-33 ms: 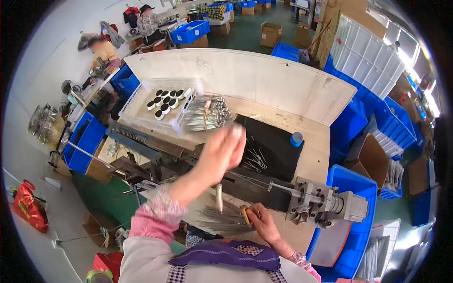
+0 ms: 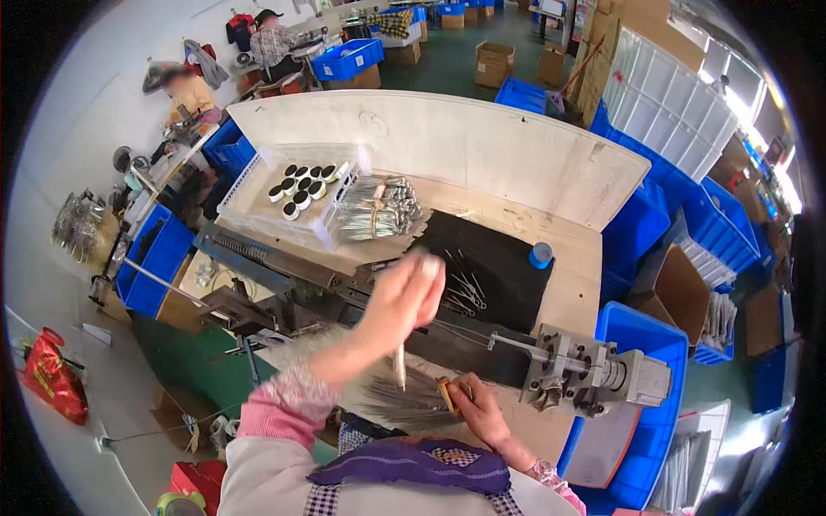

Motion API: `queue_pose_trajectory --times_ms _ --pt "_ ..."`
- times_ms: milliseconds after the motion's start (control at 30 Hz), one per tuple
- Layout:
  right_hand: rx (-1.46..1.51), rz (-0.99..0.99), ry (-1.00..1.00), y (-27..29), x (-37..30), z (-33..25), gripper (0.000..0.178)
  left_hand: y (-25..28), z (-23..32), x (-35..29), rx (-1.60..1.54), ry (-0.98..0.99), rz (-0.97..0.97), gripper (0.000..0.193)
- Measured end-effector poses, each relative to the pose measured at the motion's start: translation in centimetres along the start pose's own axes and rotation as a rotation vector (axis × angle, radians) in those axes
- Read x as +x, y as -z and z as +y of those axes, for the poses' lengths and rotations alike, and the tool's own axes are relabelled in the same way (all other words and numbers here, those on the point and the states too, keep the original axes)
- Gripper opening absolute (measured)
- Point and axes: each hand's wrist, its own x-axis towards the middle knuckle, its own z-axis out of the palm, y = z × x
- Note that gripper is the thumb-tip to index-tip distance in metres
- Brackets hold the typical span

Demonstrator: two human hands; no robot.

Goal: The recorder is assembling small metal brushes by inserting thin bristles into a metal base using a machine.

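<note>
My left hand [image 2: 397, 299], blurred by motion, is raised above the long dark metal rail of a bench machine [image 2: 460, 337]. Its fingers look drawn together; what they hold, if anything, is hidden. Just below it a pale lever handle [image 2: 399, 368] sticks out toward me. My right hand [image 2: 482, 411] is closed on a yellow-brown piece [image 2: 447, 396] beside the fanned-out thin metal wires [image 2: 400, 400] on the near side of the rail. Several looped wire pieces [image 2: 467, 294] lie on a black mat [image 2: 516, 288] beyond the machine.
A clear crate [image 2: 237, 199] holds white rolls with dark tops. Beside it lies a tied bundle of metal wires [image 2: 379, 206]. A blue cap [image 2: 540, 254] sits on the mat. A motor [image 2: 645, 378] ends the rail, above a blue bin [image 2: 662, 430]. A board [image 2: 447, 138] fences the far edge.
My left hand has dropped slightly toward me, uncovering more of the bench behind it. The right hand stays in place with the yellow-brown piece.
</note>
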Motion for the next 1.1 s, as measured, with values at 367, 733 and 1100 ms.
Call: queue_pose_trajectory --times_ms 367,733,1100 --pt "-0.008 0.040 0.037 -1.5 0.4 0.8 0.016 1.7 -6.1 -11.1 -0.099 0.055 0.176 0.031" --pt "0.081 -0.009 -0.008 -1.5 0.4 -2.9 0.013 2.1 -4.7 -9.8 -0.150 0.027 0.096 0.031" --pt "0.145 -0.041 0.051 -0.8 2.0 -3.8 0.015 3.9 -1.9 -5.3 -0.153 -0.072 0.126 0.031"
